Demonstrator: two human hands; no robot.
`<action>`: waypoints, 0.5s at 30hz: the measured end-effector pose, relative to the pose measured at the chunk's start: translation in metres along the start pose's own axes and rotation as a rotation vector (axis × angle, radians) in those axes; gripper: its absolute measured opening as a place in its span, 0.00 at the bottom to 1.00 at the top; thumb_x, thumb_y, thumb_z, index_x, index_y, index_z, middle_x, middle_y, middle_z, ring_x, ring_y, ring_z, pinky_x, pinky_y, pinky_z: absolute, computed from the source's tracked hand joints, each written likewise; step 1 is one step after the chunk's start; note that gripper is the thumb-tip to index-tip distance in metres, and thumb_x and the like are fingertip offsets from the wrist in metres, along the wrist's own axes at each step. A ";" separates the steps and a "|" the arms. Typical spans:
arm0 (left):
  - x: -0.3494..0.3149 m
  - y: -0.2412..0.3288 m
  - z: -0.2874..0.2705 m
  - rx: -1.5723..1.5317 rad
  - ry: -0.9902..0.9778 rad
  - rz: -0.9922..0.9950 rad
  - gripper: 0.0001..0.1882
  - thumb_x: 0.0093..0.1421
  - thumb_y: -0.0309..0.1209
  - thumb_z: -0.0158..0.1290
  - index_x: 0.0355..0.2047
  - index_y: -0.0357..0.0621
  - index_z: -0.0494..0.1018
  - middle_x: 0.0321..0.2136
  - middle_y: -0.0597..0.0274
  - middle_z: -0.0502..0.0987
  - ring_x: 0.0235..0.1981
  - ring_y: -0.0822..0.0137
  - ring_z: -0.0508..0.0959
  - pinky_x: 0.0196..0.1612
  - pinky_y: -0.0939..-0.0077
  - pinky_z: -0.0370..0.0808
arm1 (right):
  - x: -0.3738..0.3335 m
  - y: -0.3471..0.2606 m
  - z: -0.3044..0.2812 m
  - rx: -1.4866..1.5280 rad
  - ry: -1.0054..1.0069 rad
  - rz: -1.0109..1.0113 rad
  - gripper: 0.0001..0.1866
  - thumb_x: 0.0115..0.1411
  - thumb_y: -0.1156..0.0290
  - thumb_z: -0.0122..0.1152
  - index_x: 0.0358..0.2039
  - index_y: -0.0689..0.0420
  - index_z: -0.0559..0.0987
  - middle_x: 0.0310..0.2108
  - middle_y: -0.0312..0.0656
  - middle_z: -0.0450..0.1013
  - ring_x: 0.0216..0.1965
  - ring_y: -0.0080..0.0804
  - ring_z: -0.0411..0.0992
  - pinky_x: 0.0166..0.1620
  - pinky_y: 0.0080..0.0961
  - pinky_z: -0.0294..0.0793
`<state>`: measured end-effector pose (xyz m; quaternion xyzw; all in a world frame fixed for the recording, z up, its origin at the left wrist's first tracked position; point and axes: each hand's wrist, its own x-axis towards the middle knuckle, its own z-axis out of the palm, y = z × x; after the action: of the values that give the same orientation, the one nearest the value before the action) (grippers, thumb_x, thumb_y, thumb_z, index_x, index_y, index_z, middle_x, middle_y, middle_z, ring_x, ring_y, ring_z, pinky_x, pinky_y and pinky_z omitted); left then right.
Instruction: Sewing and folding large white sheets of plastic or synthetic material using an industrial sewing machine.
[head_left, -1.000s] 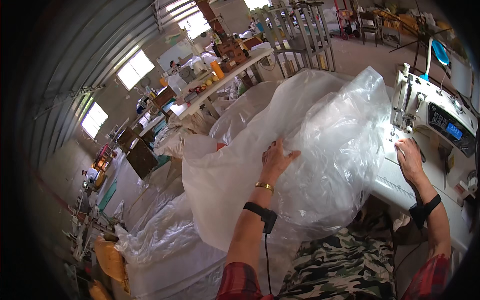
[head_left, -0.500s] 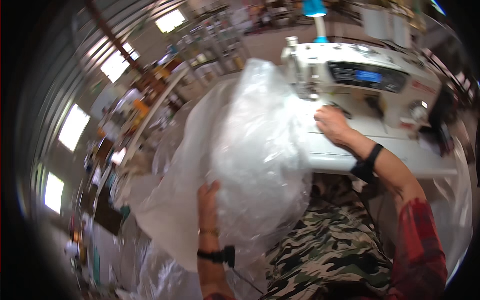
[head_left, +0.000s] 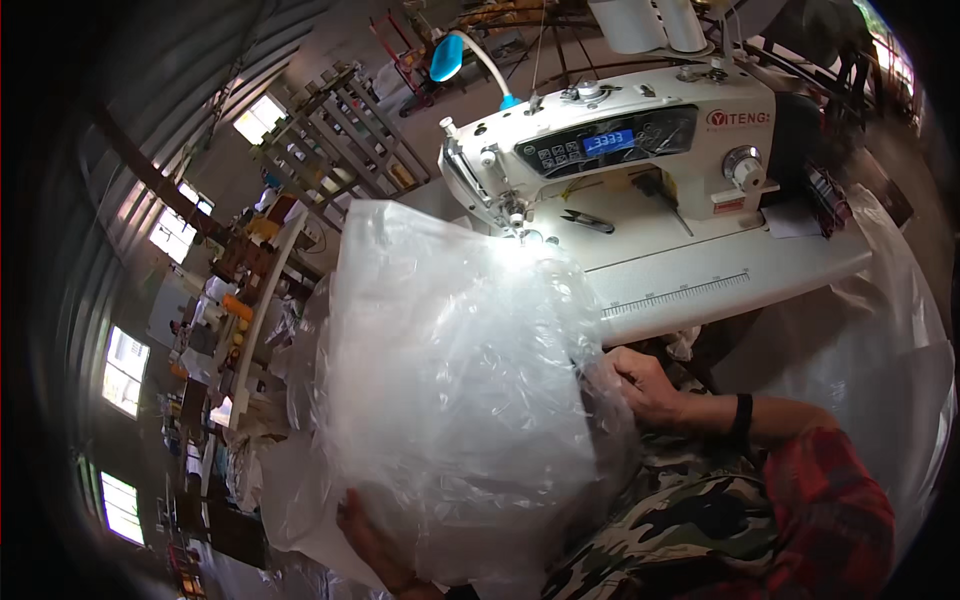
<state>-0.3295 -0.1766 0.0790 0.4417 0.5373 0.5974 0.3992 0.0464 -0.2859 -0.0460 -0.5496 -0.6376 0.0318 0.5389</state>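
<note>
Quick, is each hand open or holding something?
Left hand: at the clear plastic sheet, partly hidden; grip cannot be told.
Right hand: closed, apparently holding the sheet's edge.

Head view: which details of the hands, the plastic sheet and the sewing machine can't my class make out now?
All in the head view:
- Left hand: grip unclear, shadowed and partly covered by the plastic sheet.
- Left forearm: cut off by the lower edge.
- Right hand: fingertips hidden at the sheet's folds.
- Sewing machine: needle tip lost in glare.
</note>
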 end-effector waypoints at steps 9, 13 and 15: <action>0.044 -0.058 -0.021 1.424 -0.274 0.691 0.17 0.60 0.31 0.56 0.45 0.31 0.73 0.35 0.51 0.79 0.37 0.55 0.80 0.42 0.68 0.75 | -0.041 0.030 0.078 0.921 -0.215 0.726 0.18 0.70 0.57 0.52 0.39 0.60 0.79 0.29 0.31 0.74 0.33 0.16 0.69 0.37 0.20 0.70; -0.006 0.011 0.071 0.888 -0.565 0.822 0.15 0.60 0.23 0.54 0.48 0.33 0.74 0.43 0.47 0.80 0.45 0.51 0.80 0.48 0.65 0.75 | -0.023 0.017 0.080 1.073 -0.348 0.987 0.15 0.69 0.56 0.54 0.31 0.53 0.77 0.26 0.29 0.71 0.31 0.18 0.70 0.35 0.22 0.72; -0.021 0.019 0.113 0.723 -0.862 0.868 0.16 0.59 0.23 0.55 0.49 0.33 0.74 0.43 0.45 0.79 0.46 0.49 0.79 0.49 0.64 0.75 | -0.020 0.020 0.088 1.106 -0.357 1.081 0.16 0.68 0.57 0.57 0.27 0.53 0.77 0.25 0.28 0.70 0.29 0.17 0.69 0.31 0.20 0.69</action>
<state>-0.2150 -0.1658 0.0999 0.9177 0.2715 0.2590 0.1306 -0.0078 -0.2441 -0.1085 -0.4223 -0.2508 0.6889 0.5331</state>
